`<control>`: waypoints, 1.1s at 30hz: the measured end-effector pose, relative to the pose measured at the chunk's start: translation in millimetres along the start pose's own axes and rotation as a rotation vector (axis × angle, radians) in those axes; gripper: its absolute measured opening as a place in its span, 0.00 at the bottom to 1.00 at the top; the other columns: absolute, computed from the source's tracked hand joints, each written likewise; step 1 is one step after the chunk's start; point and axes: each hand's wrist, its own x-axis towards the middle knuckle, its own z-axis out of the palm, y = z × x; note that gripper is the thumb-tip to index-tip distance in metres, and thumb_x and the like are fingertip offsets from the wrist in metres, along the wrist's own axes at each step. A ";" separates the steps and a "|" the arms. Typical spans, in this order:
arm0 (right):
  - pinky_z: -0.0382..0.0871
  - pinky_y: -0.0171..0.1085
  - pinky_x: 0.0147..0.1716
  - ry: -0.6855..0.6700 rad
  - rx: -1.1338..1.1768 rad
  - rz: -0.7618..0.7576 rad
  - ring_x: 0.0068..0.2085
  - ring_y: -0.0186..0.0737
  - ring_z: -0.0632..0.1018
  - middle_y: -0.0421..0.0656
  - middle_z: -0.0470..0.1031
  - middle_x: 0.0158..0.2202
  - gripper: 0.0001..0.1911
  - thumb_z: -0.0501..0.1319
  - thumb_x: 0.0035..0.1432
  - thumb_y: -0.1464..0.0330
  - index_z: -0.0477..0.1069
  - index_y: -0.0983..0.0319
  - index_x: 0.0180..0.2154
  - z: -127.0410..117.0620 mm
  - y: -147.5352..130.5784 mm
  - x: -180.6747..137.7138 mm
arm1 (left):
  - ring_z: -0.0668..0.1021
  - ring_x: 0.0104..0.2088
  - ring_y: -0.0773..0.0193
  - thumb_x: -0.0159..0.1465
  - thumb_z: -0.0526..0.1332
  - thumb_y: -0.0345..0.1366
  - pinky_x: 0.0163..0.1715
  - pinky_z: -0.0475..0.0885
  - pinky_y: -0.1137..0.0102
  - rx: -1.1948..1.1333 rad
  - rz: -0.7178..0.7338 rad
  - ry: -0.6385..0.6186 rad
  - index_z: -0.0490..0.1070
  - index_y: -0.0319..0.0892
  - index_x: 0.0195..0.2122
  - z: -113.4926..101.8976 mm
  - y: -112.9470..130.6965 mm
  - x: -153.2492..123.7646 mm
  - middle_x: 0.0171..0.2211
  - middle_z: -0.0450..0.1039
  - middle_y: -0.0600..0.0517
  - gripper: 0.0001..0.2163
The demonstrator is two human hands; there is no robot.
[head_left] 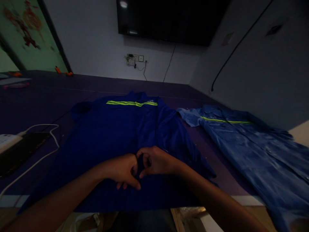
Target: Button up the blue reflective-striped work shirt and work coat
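A dark blue work jacket [116, 129] with a yellow-green reflective stripe lies flat on the purple table [43, 96], collar away from me. My left hand [123, 170] and my right hand [155, 161] meet over the jacket's lower front, near the table's front edge. Both are closed in a pinch on the fabric at the centre opening, fingertips almost touching each other. What exactly they pinch is too dark to make out.
A second, lighter blue jacket [253, 141] with the same stripe lies to the right, hanging over the table edge. At left sit a white charger [8, 141], its cable [51, 135] and a dark device [21, 149]. A black screen [169, 19] hangs on the wall behind.
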 end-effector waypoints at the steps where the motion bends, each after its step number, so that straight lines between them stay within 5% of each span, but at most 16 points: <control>1: 0.56 0.26 0.20 -0.047 -0.043 -0.003 0.21 0.27 0.68 0.33 0.68 0.21 0.26 0.69 0.37 0.62 0.69 0.63 0.40 0.6 0.3 0.0 | 0.66 0.10 0.74 0.48 0.64 0.42 0.10 0.58 0.80 -0.001 -0.004 0.001 0.68 0.36 0.19 -0.4 0.7 -0.6 0.13 0.68 0.56 0.12; 6: 0.52 0.26 0.19 -0.211 -0.182 -0.022 0.20 0.26 0.66 0.34 0.68 0.20 0.19 0.67 0.41 0.61 0.72 0.64 0.36 6.6 -0.2 -1.1 | 0.67 0.11 0.73 0.48 0.64 0.42 0.10 0.58 0.79 0.011 -0.019 0.021 0.70 0.36 0.20 -0.7 5.7 -4.8 0.13 0.67 0.56 0.12; 24: 0.48 0.27 0.18 -0.170 -0.187 -0.153 0.18 0.24 0.61 0.32 0.59 0.15 0.16 0.66 0.44 0.61 0.66 0.66 0.19 12.7 2.7 0.7 | 0.67 0.10 0.73 0.50 0.64 0.40 0.10 0.58 0.79 -0.003 0.023 -0.043 0.71 0.36 0.22 -2.9 0.7 -0.4 0.12 0.67 0.56 0.10; 33: 0.58 0.25 0.20 -0.383 0.085 0.020 0.19 0.26 0.68 0.34 0.65 0.17 0.16 0.62 0.49 0.60 0.70 0.67 0.34 5.2 6.9 -0.3 | 0.67 0.11 0.75 0.49 0.64 0.44 0.10 0.56 0.80 -0.052 0.064 -0.090 0.69 0.36 0.21 -5.1 -5.2 1.7 0.12 0.68 0.56 0.14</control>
